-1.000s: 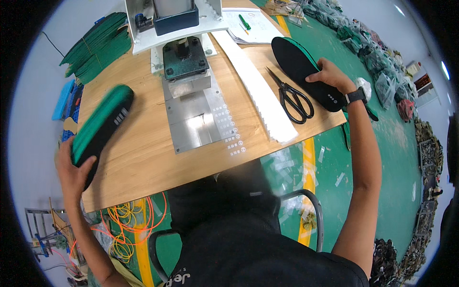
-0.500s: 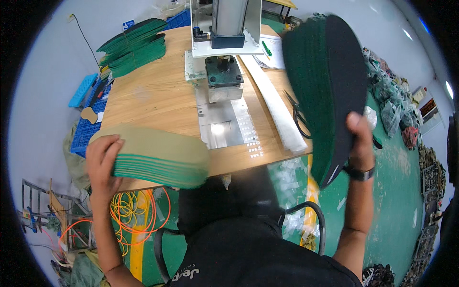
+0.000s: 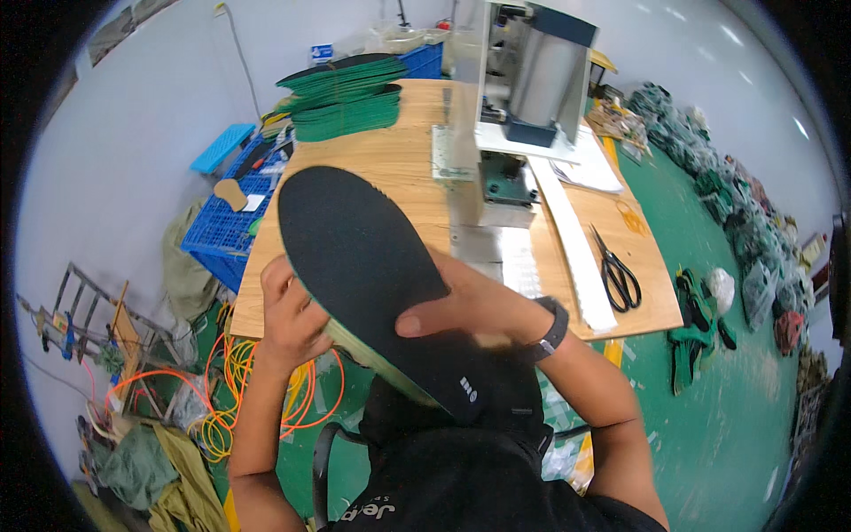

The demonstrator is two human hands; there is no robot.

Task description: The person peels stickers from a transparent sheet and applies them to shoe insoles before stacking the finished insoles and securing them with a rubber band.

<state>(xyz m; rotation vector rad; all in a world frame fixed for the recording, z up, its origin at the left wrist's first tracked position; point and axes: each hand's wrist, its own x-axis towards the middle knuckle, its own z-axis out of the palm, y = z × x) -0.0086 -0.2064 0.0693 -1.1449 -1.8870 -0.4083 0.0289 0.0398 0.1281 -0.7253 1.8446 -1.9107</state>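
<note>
A thick stack of shoe insoles (image 3: 355, 239) is held tilted above the table's near edge and my lap. Its top face is black, and pale beige and green layers show along the near left edge. My left hand (image 3: 297, 315) is closed on the left edge, fingers curled against it. From the other side my right hand (image 3: 470, 297) grips the stack, thumb flat on the black face; its other fingers are hidden behind the insoles. Small white marks sit near the stack's lower end.
Ahead on the wooden table (image 3: 408, 151) stands a press (image 3: 536, 89) with a metal cylinder. To its right lie a long white strip (image 3: 572, 248) and black scissors (image 3: 616, 270). Bundled green insoles (image 3: 346, 106) sit far left, near a blue crate (image 3: 217, 244). Orange hoses (image 3: 306, 399) coil on the floor.
The two separate insole stacks, one in each hand, have come together in front of me. My right hand moved left and inward, and the view has turned.
</note>
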